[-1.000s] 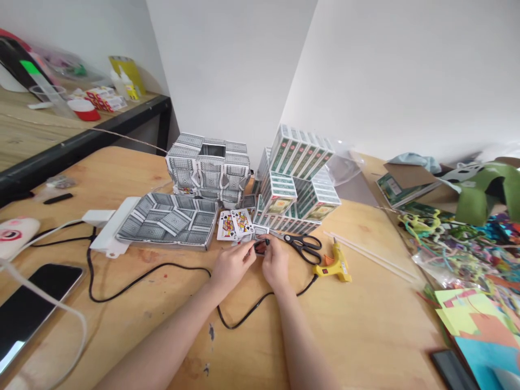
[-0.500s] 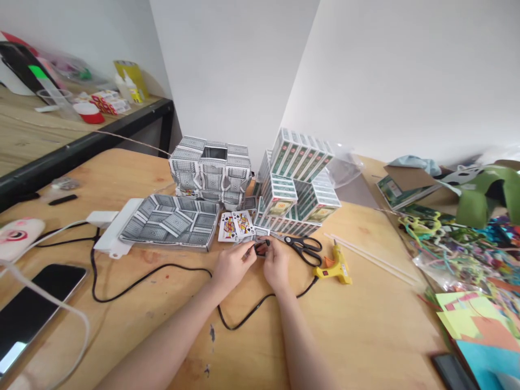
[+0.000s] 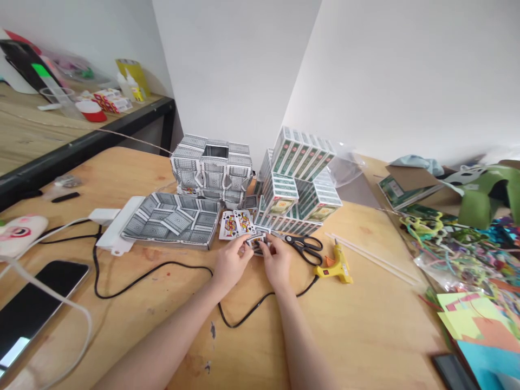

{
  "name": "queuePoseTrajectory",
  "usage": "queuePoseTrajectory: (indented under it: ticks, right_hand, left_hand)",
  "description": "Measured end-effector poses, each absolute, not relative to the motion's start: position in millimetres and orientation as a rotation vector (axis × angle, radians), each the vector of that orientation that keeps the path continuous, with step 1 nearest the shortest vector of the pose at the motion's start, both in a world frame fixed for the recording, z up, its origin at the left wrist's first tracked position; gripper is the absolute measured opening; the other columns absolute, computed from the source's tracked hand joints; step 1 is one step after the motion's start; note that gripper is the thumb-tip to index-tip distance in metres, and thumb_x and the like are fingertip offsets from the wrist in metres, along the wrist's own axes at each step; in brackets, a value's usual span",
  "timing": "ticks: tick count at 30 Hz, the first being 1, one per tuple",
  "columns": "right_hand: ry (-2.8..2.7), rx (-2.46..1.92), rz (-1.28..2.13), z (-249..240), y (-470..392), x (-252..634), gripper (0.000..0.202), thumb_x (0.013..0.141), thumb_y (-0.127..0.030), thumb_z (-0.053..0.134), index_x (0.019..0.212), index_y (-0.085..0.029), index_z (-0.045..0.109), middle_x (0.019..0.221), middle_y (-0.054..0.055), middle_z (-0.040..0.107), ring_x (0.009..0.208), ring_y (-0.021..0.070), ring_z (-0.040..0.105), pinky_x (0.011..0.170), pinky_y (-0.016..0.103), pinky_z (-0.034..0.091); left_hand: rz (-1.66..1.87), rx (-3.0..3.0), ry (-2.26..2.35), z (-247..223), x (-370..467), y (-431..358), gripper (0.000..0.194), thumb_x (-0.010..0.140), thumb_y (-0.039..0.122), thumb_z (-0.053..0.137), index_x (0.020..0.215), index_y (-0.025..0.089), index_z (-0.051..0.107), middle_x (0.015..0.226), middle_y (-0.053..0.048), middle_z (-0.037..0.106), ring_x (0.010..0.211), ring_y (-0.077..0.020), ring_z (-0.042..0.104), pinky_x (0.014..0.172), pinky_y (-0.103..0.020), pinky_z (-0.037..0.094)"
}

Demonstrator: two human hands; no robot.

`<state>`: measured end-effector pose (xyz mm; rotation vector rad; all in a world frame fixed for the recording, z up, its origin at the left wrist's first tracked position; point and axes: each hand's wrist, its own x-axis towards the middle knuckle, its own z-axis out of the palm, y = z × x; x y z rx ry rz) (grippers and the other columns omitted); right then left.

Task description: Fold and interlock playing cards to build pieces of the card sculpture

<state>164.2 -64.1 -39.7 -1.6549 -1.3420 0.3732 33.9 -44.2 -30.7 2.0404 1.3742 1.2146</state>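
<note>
Between my left hand and my right hand is a small playing card piece, pinched at both ends. Its printed side shows in part; my fingers cover the rest. Just beyond my left hand lie two face-up playing cards, overlapping on the table. Black-handled scissors rest beside my right hand, their blades partly hidden near it. Farther right is a yellow glue gun with its black cord running under my wrists. A shallow tray made of cards stands to the left.
Behind stand a box-like structure of cards and a stack of card boxes. A white power strip and a phone lie left. Clear glue sticks, coloured paper and bagged craft pieces lie right.
The piece between my hands has turned, so its printed face shows where a dark side showed before. My fingers have shifted slightly along it. The scissors and glue gun stay put.
</note>
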Motion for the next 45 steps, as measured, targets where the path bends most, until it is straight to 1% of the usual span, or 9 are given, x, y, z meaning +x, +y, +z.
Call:
queuePoseTrajectory:
  ticks: [9,18,23,26,29,32,34,39,45]
  right_hand:
    - [-1.352,-1.606,0.329,-39,-64,164,0.025,0.081,-0.028,0.048,0.093,-0.016,0.066,0.079,0.008,0.066,0.069,0.0176,0.058,0.064,0.029,0.046]
    - [-1.408,-1.536,0.416,-39,-65,165,0.03,0.083,-0.024,0.042,0.103,-0.017,0.063,0.086,0.01,0.065,0.078,0.0203,0.058,0.07,0.033,0.046]
    - [-1.218,-1.446,0.663,-36,-67,167,0.025,0.079,-0.031,0.051,0.098,-0.018,0.062,0.086,0.008,0.066,0.074,0.0193,0.059,0.064,0.031,0.046]
    - [-1.056,-1.34,0.843,-33,-67,167,0.023,0.079,-0.035,0.053,0.094,-0.018,0.058,0.075,0.004,0.064,0.067,0.0169,0.058,0.06,0.028,0.046]
    - [-0.964,-1.269,0.956,-28,-66,167,0.02,0.076,-0.037,0.057,0.085,-0.019,0.057,0.062,-0.001,0.058,0.055,0.0121,0.052,0.052,0.023,0.041]
    - [-0.895,-1.154,1.155,-23,-66,166,0.019,0.074,-0.038,0.06,0.075,-0.019,0.056,0.059,-0.003,0.053,0.047,0.0089,0.045,0.044,0.021,0.037]
    - [-0.82,-1.045,1.312,-23,-66,164,0.019,0.074,-0.039,0.059,0.075,-0.02,0.057,0.063,-0.002,0.056,0.051,0.0104,0.049,0.046,0.022,0.04]
    - [-0.624,-0.86,1.563,-22,-65,162,0.019,0.074,-0.036,0.059,0.086,-0.021,0.06,0.081,0.001,0.063,0.076,0.0181,0.059,0.065,0.03,0.048]
    - [-0.637,-0.779,1.696,-17,-66,164,0.016,0.072,-0.034,0.063,0.082,-0.021,0.06,0.078,0.002,0.064,0.082,0.0194,0.059,0.068,0.032,0.05]
  left_hand:
    - [1.185,1.655,1.155,-33,39,-43,0.034,0.079,0.018,0.049,0.113,0.017,0.048,0.093,-0.006,0.068,0.08,-0.015,0.066,0.072,-0.029,0.055]
    - [1.144,1.677,1.328,-26,40,-46,0.04,0.073,0.01,0.048,0.112,0.02,0.053,0.1,-0.005,0.066,0.082,-0.0145,0.065,0.075,-0.027,0.053]
    - [1.141,1.745,1.367,-25,39,-45,0.04,0.076,0.01,0.044,0.114,0.02,0.052,0.098,-0.005,0.067,0.075,-0.0136,0.064,0.068,-0.024,0.052]
    - [1.146,1.763,1.382,-25,39,-45,0.034,0.079,0.013,0.041,0.112,0.018,0.053,0.097,-0.005,0.067,0.073,-0.0135,0.064,0.064,-0.024,0.051]
    - [1.156,1.776,1.37,-25,39,-45,0.031,0.081,0.015,0.041,0.109,0.017,0.054,0.099,-0.006,0.066,0.078,-0.0143,0.063,0.068,-0.025,0.051]
    - [1.161,1.776,1.343,-25,39,-45,0.027,0.082,0.018,0.043,0.106,0.018,0.055,0.101,-0.006,0.065,0.083,-0.0151,0.063,0.073,-0.026,0.05]
    - [1.149,1.762,1.324,-25,39,-45,0.025,0.082,0.019,0.044,0.104,0.018,0.055,0.099,-0.005,0.065,0.081,-0.0147,0.063,0.071,-0.025,0.051]
    - [1.166,1.777,1.279,-26,39,-45,0.024,0.083,0.02,0.043,0.102,0.02,0.057,0.1,-0.004,0.065,0.085,-0.015,0.062,0.075,-0.027,0.051]
    - [1.243,1.863,1.222,-23,39,-45,0.028,0.083,0.015,0.041,0.105,0.021,0.057,0.105,-0.005,0.063,0.098,-0.0162,0.058,0.087,-0.032,0.047]
